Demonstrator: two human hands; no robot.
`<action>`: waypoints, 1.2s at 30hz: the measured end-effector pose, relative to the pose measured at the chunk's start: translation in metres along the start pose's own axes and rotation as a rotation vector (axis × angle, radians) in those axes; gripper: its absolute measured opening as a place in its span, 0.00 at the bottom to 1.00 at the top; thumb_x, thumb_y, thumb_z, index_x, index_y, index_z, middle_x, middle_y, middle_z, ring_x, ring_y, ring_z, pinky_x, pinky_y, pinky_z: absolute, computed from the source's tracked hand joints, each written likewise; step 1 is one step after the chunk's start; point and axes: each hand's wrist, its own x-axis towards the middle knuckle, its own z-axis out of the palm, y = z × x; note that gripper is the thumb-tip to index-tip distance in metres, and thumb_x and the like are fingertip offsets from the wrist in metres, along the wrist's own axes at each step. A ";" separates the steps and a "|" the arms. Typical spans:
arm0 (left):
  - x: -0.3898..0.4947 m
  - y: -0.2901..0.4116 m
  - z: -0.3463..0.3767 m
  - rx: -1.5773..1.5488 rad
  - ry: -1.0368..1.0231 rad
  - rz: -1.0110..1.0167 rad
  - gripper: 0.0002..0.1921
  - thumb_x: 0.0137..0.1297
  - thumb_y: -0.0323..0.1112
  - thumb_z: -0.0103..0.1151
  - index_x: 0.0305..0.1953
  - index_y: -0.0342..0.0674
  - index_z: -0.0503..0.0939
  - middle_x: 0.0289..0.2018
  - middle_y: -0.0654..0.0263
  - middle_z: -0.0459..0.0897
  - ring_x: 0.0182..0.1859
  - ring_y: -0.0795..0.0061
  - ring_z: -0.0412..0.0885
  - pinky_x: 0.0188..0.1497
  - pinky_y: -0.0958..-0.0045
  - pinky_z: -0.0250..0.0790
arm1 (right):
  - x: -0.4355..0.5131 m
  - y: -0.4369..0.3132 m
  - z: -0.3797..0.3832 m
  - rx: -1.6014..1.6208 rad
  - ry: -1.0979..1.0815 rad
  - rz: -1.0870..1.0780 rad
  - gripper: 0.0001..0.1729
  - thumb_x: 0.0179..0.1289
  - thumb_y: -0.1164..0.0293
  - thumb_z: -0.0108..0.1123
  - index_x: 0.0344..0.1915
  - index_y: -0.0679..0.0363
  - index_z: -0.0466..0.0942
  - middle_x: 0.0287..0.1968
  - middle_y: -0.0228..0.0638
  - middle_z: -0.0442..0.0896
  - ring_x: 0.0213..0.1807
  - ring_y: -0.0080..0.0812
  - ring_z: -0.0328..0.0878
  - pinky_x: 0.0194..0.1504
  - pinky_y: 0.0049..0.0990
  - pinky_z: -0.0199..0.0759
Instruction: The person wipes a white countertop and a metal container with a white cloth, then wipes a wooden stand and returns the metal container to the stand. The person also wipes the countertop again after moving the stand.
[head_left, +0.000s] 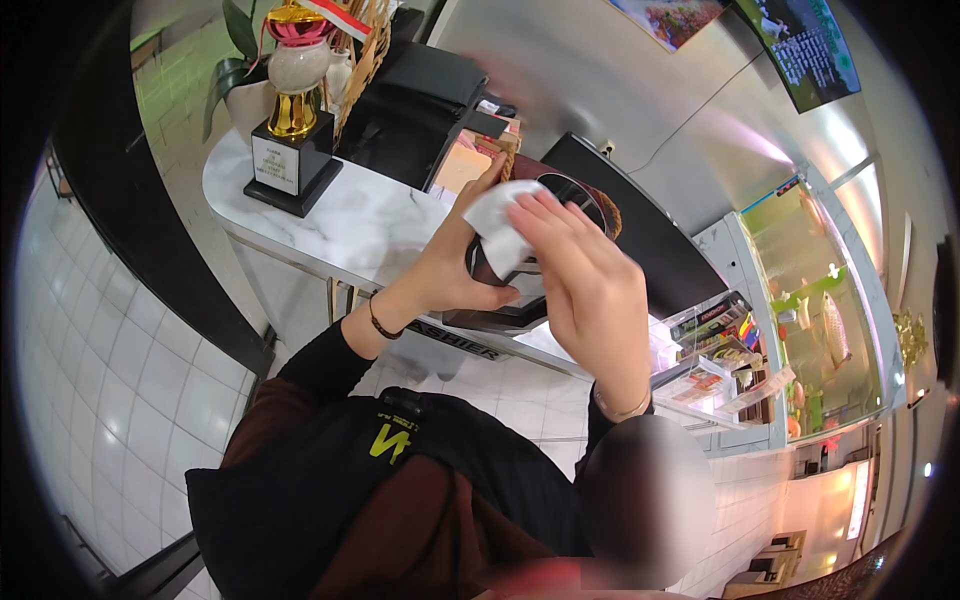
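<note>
My left hand (451, 262) curves around a dark, glossy object (487, 271), its thumb along the near side and its fingers on the far side. What this object is, I cannot tell, as both hands partly cover it. A white cloth or tissue (502, 225) is held under the fingers of my right hand (596, 277), over the dark object. Just behind the hands is a brown box (525, 170) with a round dark-rimmed opening and a rope handle (615, 215). All this is above or on a white marble-patterned counter (375, 225).
A trophy on a black base (296, 176) stands at the counter's left end. Behind are a black machine (420, 90), papers (461, 166) and a dark panel (637, 225). To the right are a clear rack of small packets (705, 382) and a lit fish tank (817, 322).
</note>
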 end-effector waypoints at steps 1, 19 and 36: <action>0.000 0.003 0.001 -0.049 -0.006 -0.032 0.61 0.38 0.39 0.74 0.73 0.36 0.46 0.67 0.51 0.59 0.70 0.56 0.57 0.72 0.63 0.49 | 0.009 0.002 -0.004 0.070 -0.083 0.041 0.20 0.57 0.85 0.55 0.50 0.61 0.80 0.44 0.46 0.85 0.54 0.45 0.81 0.52 0.35 0.76; 0.005 0.008 0.006 -0.231 0.057 -0.028 0.62 0.38 0.41 0.74 0.74 0.34 0.44 0.70 0.51 0.54 0.74 0.59 0.52 0.74 0.64 0.44 | -0.025 0.068 -0.025 0.145 -0.050 0.471 0.20 0.62 0.83 0.54 0.51 0.57 0.82 0.38 0.48 0.85 0.33 0.35 0.84 0.39 0.25 0.74; 0.004 0.008 0.009 -0.276 0.063 -0.081 0.61 0.41 0.40 0.74 0.73 0.32 0.43 0.71 0.51 0.54 0.74 0.59 0.51 0.74 0.64 0.42 | -0.035 0.016 -0.029 0.098 0.341 0.372 0.15 0.61 0.85 0.54 0.44 0.60 0.83 0.37 0.43 0.86 0.34 0.33 0.85 0.39 0.25 0.76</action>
